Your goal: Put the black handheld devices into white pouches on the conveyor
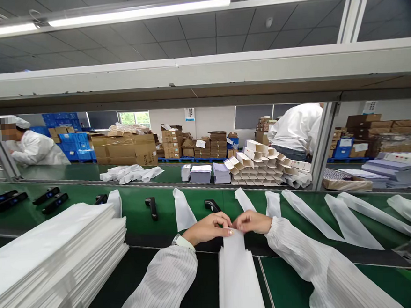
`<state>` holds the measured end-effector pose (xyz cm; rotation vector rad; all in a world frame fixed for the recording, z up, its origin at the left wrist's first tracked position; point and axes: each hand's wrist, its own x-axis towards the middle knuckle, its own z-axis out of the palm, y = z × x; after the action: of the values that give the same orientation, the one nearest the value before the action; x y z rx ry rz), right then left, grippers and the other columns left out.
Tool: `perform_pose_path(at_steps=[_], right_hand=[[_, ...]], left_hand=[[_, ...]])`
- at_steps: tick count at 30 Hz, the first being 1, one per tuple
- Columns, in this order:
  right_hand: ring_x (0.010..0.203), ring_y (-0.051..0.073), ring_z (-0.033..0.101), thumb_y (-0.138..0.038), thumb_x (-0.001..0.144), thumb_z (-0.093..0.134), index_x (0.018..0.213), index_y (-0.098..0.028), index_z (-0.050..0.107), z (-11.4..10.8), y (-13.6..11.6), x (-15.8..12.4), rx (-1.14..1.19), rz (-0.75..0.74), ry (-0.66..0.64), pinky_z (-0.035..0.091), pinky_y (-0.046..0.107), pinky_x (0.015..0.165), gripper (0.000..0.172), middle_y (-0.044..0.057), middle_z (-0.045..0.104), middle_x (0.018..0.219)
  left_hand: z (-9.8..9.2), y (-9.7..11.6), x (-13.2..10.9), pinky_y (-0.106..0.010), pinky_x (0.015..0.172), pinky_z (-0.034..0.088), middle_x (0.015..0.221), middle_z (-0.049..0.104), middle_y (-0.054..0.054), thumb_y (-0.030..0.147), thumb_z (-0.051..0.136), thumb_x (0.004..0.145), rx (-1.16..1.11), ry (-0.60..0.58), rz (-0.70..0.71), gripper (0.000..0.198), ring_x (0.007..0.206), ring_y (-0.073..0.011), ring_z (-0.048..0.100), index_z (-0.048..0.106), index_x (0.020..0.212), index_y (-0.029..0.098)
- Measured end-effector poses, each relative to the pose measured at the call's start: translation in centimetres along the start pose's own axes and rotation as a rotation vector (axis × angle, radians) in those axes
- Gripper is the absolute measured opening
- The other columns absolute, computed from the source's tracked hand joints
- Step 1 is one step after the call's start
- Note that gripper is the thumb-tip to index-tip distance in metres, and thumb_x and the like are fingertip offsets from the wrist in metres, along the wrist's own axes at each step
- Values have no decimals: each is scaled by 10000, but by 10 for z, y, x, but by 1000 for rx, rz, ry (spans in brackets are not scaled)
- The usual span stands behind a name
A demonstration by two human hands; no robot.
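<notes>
A narrow stack of white sleeves lies in front of me at the bottom centre. Its top sleeve sticks out beyond the others, and both hands pinch its far end. My left hand grips the left corner with thumb and fingers. Close beside it, my right hand is closed on the right corner. Just past the hands, a black handheld device rests on the green belt. A loose white sleeve lies left of that device.
A tall stack of white sheets fills the left side. More black devices and white sleeves lie along the belt. Small open boxes are piled behind it. A metal post stands right; two people are beyond.
</notes>
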<state>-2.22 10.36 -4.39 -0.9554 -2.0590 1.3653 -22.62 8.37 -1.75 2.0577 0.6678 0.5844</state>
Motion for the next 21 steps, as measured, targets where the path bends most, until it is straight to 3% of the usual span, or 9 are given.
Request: perform_pose_path(at_steps=[4,7,10,13,17,21], right_hand=[[782,189,512,-457,650,541,788,-185,530,3,4,39,-147,50,490,376,345,709,304,42,558,793],[871,239,483,-303,501,698,855,-212,516,13,20,69,-146,86,586,303,402,803,408,24,540,765],[882,249,499,-147,452,706,884,-234,502,14,33,79,-54,106,615,301,409,816,485,3,543,737],[814,219,559,-185,589,617,1065,-228,386,2,32,68,105,80,609,384,383,750,531,19,558,760],[835,198,580,-244,665,559,1185,-294,143,-11,10,45,366,-64,560,447,351,679,668,32,561,895],[722,197,606,-298,604,652,1090,-359,217,-6,-11,33,696,-122,433,448,383,632,655,-24,568,784]], left_hand=[[3,-5,1,-215,644,350,691,484,4,395,546,685,-31,21,-1,268,676,-111,445,523,595,143],[7,-10,2,-207,569,336,621,464,20,414,566,661,-28,-1,-46,274,598,-100,415,541,658,141],[9,-11,1,-201,564,334,650,478,14,421,573,652,-21,-21,-74,287,604,-98,412,550,704,140],[8,-9,0,-202,580,335,656,475,12,423,551,671,-17,-12,-81,284,613,-100,410,550,717,142],[8,-8,0,-208,613,330,677,468,14,414,524,699,-24,31,-62,263,634,-102,399,546,728,154],[9,-9,2,-212,607,324,658,434,22,430,505,708,-43,111,-47,274,624,-101,387,527,725,157]])
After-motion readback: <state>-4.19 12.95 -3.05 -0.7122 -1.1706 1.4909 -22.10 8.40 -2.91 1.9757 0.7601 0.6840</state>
